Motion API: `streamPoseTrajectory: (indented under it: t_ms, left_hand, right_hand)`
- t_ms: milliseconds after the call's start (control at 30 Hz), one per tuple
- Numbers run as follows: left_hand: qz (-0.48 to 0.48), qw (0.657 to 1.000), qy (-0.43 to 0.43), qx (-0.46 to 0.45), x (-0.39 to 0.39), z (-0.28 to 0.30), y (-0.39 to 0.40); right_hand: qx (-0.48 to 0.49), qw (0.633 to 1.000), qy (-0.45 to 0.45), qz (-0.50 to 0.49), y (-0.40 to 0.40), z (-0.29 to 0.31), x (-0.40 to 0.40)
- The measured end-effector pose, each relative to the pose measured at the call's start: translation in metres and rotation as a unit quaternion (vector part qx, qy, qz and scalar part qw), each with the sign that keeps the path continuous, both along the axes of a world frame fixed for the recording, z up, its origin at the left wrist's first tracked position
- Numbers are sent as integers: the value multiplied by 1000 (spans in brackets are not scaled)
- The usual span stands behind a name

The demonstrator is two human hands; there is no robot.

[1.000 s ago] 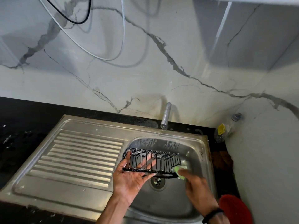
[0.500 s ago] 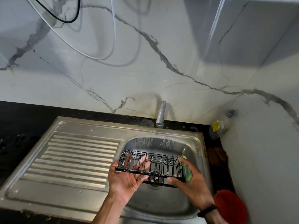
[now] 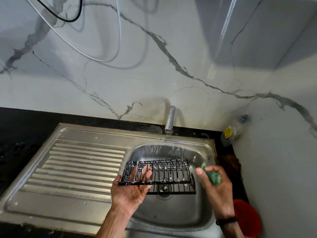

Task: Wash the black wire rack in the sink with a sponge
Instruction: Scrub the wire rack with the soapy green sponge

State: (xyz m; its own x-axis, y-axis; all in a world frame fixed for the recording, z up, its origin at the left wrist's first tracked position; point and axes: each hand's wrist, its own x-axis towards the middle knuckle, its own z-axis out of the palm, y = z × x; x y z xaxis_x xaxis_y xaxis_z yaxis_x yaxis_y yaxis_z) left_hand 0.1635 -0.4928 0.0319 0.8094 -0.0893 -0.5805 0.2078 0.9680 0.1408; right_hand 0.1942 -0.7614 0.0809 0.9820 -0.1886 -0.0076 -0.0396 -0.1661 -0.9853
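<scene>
A black wire rack (image 3: 169, 172) with white soap foam on its bars hangs over the steel sink basin (image 3: 202, 152). My left hand (image 3: 132, 188) holds the rack from below at its left end, fingers pushed through the wires. My right hand (image 3: 217, 186) is just right of the rack, palm up, closed around a crumpled green sponge (image 3: 212, 175). The sponge is a small gap away from the rack's right end. The drain (image 3: 164, 190) shows under the rack.
A tap (image 3: 170, 120) stands behind the basin, with no water stream that I can see. The ribbed drainboard (image 3: 77, 170) lies to the left on a black counter (image 3: 22, 127). A clear bottle (image 3: 233, 131) leans in the right corner. A red tub (image 3: 247, 219) sits at lower right.
My right hand has pulled the sponge off the rack's right end and turned palm up. The left hand keeps hold of the rack, which has tilted a little.
</scene>
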Motion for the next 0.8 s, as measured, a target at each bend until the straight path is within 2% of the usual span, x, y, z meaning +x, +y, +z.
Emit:
streamPoseTrajectory:
  t_ms: [33, 100, 133, 167, 200, 233, 333, 433, 500, 633, 800]
  left_hand:
    - [-2, 1000, -3, 1, 1, 2, 0]
    - [-7, 1000, -4, 3, 2, 3, -3]
    - [-7, 1000, -5, 4, 3, 4, -3]
    - [-5, 1000, -6, 4, 4, 4, -4]
    - [-5, 1000, -7, 1, 4, 4, -4]
    - [-5, 1000, -5, -3, 5, 4, -3]
    - [-2, 1000, -7, -7, 5, 6, -2]
    - [4, 1000, -10, 8, 6, 9, 0]
    - [2, 1000, -10, 14, 6, 12, 1]
    - [1, 1000, -13, 25, 7, 19, 3]
    - [-2, 1000, 0, 27, 10, 19, 4]
  right_hand:
    - [8, 1000, -7, 13, -2, 2, 2]
    - [-4, 992, 6, 123, 1, 4, 3]
    - [-71, 980, 6, 187, 5, 3, 2]
    - [-179, 958, -11, 225, 9, -2, 0]
    - [-262, 937, -49, 228, 11, -9, 0]
    - [-299, 926, -103, 208, 12, -15, 1]
    - [-289, 923, -231, 107, 11, -25, 0]
    - [-355, 884, -296, 69, 16, -26, -7]
    - [-369, 877, -298, 73, 13, -27, -10]
    - [-332, 907, -252, 65, 7, -16, -7]
    - [-304, 918, -238, 88, 15, -11, -1]
